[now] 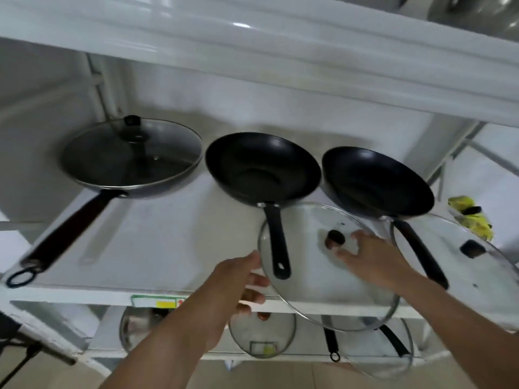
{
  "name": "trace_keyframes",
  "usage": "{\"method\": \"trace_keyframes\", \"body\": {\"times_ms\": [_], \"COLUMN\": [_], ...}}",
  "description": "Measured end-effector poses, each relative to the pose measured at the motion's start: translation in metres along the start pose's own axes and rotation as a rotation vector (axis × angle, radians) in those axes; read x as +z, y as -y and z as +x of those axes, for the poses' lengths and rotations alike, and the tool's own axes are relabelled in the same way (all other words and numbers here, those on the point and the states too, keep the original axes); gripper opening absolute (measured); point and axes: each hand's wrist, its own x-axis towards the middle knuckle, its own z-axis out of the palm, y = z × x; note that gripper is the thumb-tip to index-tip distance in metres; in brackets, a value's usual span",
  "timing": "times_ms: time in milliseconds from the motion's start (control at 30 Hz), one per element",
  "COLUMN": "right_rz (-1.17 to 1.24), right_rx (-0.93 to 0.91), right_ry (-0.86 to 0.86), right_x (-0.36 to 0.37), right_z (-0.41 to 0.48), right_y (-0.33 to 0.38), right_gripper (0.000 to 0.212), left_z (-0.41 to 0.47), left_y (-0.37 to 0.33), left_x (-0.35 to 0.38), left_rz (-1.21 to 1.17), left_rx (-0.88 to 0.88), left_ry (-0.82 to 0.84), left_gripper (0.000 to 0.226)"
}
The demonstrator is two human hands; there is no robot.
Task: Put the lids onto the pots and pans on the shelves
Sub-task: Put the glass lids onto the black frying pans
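Three black pans stand in a row on the white shelf [157,248]. The left pan [132,158] wears a glass lid with a black knob. The middle pan [262,167] and the right pan [376,182] are uncovered. A round glass lid [317,279] with a dark knob hovers over the middle pan's handle, near the shelf's front edge. My left hand [241,279] grips its left rim, and my right hand [373,259] holds it from above beside the knob. Another glass lid [463,265] lies at the right, by the right pan's handle.
An upper shelf [252,51] overhangs the pans closely. On the lower shelf sit more glass lids [262,336] and pan handles. A yellow cloth [471,217] lies at the far right. The left pan's long handle [67,234] juts past the shelf's front edge.
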Motion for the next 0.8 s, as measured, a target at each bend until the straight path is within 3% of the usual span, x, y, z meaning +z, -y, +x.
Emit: {"method": "trace_keyframes", "body": {"times_ms": [167, 267, 433, 600, 733, 800], "right_rz": [-0.001, -0.003, 0.061, 0.199, 0.303, 0.363], "right_rx": [-0.158, -0.243, -0.354, -0.329, -0.307, -0.277], "right_ry": [-0.040, -0.075, -0.123, -0.202, -0.277, -0.281], "right_x": [0.024, 0.027, 0.032, 0.018, -0.006, -0.024], "right_z": [0.028, 0.038, 0.010, -0.035, -0.050, -0.049], "right_y": [0.010, 0.005, -0.023, -0.052, -0.055, -0.045], "right_gripper": [0.056, 0.040, 0.033, 0.022, 0.030, 0.020], "left_z": [0.022, 0.026, 0.028, 0.026, 0.027, 0.028], "left_y": [0.002, 0.004, 0.006, 0.005, 0.001, 0.003], "left_x": [0.046, 0.057, 0.056, 0.048, 0.045, 0.044], "left_rz": [-0.208, -0.207, -0.163, -0.158, -0.177, -0.161], "left_rx": [-0.027, 0.001, 0.066, 0.066, 0.075, 0.059], "left_ry": [0.025, -0.020, -0.094, -0.089, -0.066, -0.046], "left_gripper": [0.037, 0.033, 0.032, 0.029, 0.029, 0.030]}}
